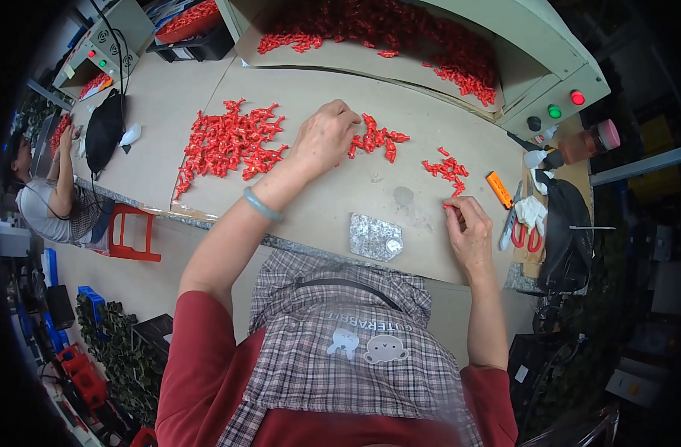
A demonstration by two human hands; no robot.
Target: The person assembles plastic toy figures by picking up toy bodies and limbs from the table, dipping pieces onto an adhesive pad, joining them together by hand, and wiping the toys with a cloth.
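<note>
Pieces [450, 170], small and red, string away across the counter [318, 212] just beyond your nearer right hand [468, 227], which pinches a red bit [447, 206] narrowly, while your left hand [326, 137] curls beside bigger red figures [371, 139], its grip hidden, so I cannot tell what it holds.

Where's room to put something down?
Bare table lies between the left hand and silvery plate, and between that plate and right hand. It's crowded at the big red-piece pile and around the red-handled scissors.
</note>
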